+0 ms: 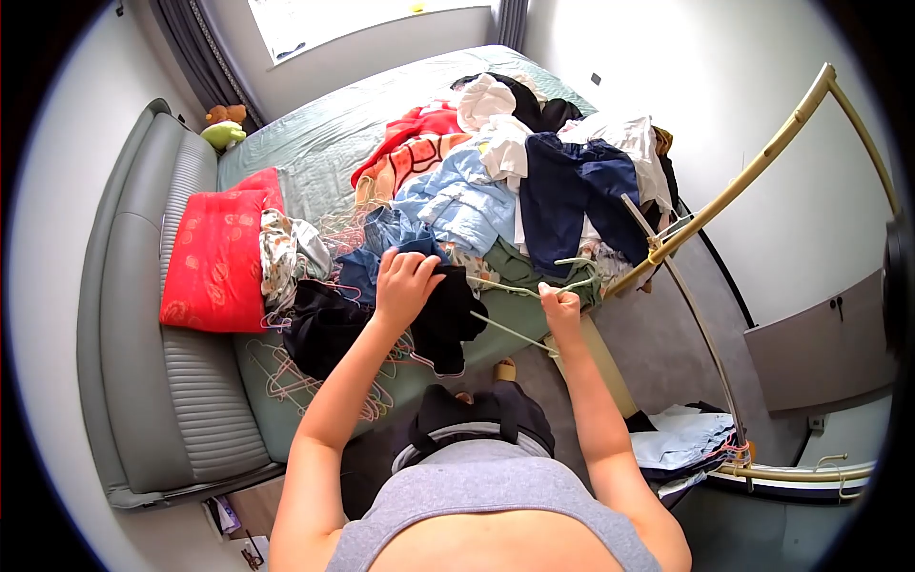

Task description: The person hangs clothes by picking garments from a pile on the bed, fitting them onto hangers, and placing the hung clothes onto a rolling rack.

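My left hand (404, 288) pinches the upper edge of a black garment (446, 322) that hangs down in front of me. In my right hand (560, 311), closed in a fist, is a pale green clothes hanger (515, 331). One end of the hanger reaches to the black garment; whether it goes inside the cloth I cannot tell. Just past my left hand lies a denim piece (389, 236). Another black garment (327, 329) rests on the bed to the left of it.
Clothes cover the bed (315, 124), among them dark blue trousers (577, 195) and a light blue shirt (462, 205). Loose hangers (286, 377) lie near the red pillow (212, 262). A gold-coloured rack (753, 172) stands at right, with folded clothes (688, 439) low beside it.
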{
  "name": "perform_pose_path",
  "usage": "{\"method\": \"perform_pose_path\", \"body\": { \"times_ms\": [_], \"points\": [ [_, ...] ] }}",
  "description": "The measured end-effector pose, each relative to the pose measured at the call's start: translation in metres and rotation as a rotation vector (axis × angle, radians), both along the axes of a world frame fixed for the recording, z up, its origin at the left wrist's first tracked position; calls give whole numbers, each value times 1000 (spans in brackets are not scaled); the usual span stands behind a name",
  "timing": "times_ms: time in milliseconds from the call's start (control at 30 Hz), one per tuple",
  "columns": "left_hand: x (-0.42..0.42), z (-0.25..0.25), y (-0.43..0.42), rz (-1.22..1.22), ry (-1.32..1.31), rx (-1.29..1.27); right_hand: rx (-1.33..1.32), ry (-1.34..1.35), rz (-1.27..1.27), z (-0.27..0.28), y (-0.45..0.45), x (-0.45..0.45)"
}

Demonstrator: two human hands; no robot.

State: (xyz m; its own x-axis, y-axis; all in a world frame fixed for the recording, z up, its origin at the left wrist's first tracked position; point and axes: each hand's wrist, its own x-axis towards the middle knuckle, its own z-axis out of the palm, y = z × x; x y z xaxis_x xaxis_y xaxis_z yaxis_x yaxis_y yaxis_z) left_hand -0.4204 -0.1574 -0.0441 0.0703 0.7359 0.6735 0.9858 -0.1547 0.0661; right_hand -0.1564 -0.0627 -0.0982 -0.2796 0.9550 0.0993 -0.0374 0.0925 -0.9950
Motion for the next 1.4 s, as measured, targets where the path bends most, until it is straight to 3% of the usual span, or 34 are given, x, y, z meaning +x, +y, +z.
{"method": "perform_pose_path", "body": {
  "times_ms": [67,100,367,400,600,633,733,767,800,900,1033,1133,1167,1333,1400],
  "points": [
    [-8,-14,10,-134,-52,-157,12,-44,-43,3,-4,-5],
    [-4,-8,14,-183,-32,-84,20,-62,-53,6,-5,-5],
    [17,0,36,-305,-130,-170,154,-239,-128,15,1,-29],
    [31,5,35,-312,-116,-284,184,-304,-130,23,-6,-39],
    [30,3,30,-345,-172,-255,233,-352,-109,20,-20,-54],
    [25,3,27,-358,-169,-247,593,-190,-216,28,-22,-55],
    [6,5,16,-226,-275,-126,868,-191,-240,3,-27,-32],
    [-1,8,12,-194,-286,-123,897,-276,-136,-14,-32,-27],
    [-5,12,9,-205,-329,-94,872,-433,-10,-30,-36,-25],
    [-6,23,3,-193,-372,-105,759,-603,32,-46,-39,-48],
    [4,30,-3,-229,-423,-102,849,-516,198,-50,-28,-76],
    [6,31,-8,-237,-497,-97,703,-625,504,-57,-26,-79],
    [3,31,-10,-236,-516,-74,815,-784,516,-59,-28,-72],
    [-37,5,-33,-195,-507,-186,1022,-1013,268,-76,-5,-11],
    [-51,-9,-45,-205,-549,-255,828,-1022,298,-67,6,23]
  ]
}}
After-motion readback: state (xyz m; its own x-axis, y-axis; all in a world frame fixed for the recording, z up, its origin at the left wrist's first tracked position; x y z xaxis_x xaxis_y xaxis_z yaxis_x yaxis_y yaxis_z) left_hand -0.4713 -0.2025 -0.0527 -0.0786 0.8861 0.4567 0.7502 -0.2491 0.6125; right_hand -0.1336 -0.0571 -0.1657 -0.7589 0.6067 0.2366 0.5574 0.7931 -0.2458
